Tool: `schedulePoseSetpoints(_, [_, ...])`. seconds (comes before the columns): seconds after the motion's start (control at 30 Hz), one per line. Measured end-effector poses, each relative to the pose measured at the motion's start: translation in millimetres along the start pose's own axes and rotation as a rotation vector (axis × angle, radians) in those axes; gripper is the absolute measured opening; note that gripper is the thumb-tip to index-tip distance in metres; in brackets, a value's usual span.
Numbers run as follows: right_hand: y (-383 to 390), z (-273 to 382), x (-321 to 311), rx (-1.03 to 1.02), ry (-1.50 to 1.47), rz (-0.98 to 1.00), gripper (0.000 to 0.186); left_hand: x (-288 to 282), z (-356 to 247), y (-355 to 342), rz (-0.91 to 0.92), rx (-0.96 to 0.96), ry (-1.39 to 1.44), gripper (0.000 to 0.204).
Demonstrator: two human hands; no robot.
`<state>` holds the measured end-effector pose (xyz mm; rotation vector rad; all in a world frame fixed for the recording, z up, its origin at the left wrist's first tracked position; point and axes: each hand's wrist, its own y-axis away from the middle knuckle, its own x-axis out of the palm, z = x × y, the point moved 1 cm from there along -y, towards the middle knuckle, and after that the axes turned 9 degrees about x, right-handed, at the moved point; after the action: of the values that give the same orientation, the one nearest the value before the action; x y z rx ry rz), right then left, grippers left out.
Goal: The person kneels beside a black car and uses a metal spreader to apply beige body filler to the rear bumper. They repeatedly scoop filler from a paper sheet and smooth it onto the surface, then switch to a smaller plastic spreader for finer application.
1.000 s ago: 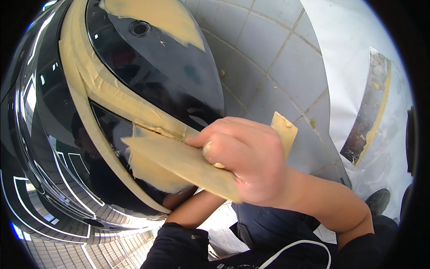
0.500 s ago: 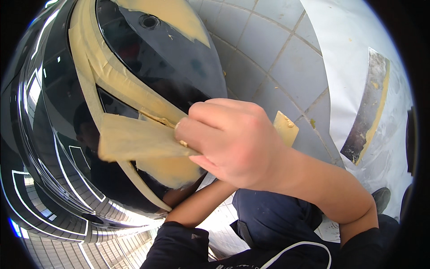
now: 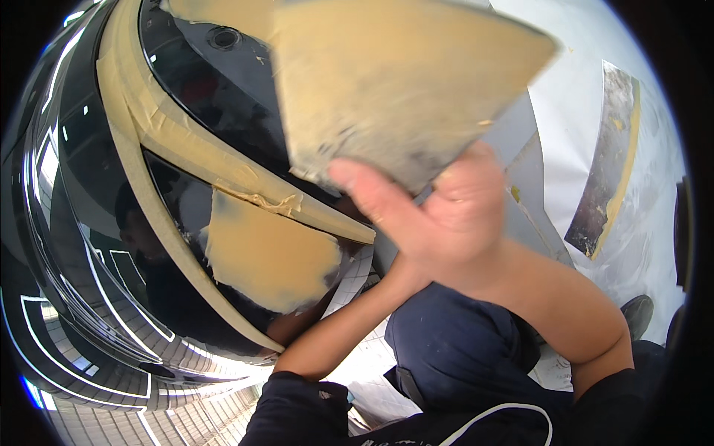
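My right hand (image 3: pixel 461 215) grips a broad, flat putty spreader (image 3: pixel 394 89), its thumb lying on the near face. Tan filler coats that face, grey and scuffed near the thumb. The spreader is raised over a glossy black curved car panel (image 3: pixel 186 279) and hides part of it. A smooth patch of tan filler (image 3: pixel 271 256) lies on the panel, below a masking tape band (image 3: pixel 201 152). Some filler has gathered in a ridge on the tape. Behind my right hand, my left forearm (image 3: pixel 349 320) reaches up; the left hand itself is hidden.
Another filler patch (image 3: pixel 219 9) and a round hole (image 3: pixel 224 37) show on the upper panel. To the right, a grey strip (image 3: pixel 606 160) with a filler-smeared edge lies on a white sheet (image 3: pixel 569 141). My bent knee (image 3: pixel 457 349) is below my hands.
My right hand has lifted the spreader off the lower panel and turned it upward, its coated face now showing. The filler patch beneath is uncovered. A yellowish piece behind the hand is now out of sight.
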<state>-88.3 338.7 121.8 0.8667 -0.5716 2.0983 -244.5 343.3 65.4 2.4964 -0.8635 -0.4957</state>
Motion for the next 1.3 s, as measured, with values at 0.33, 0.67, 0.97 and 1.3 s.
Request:
schedulePoseSetpoints(0.33, [10, -2, 0, 0.123, 0.110, 0.058, 0.018, -12, -14, -4, 0.139, -0.134, -0.380, 0.029])
schedulePoseSetpoints(0.67, [-5, 2, -34, 0.399, -0.316, 0.041, 0.057, -9, -4, -2, 0.063, 0.116, -0.437, 0.025])
schedulePoseSetpoints(0.97, [13, 26, -124, 0.625, -0.016, 0.087, 0.036, 51, -72, -48, -0.188, 0.252, 0.242, 0.027])
schedulePoseSetpoints(1.3, [-48, -27, -298, 0.677, 1.417, -0.003, 0.032, 95, -100, -4, -0.094, 0.224, 0.310, 0.034])
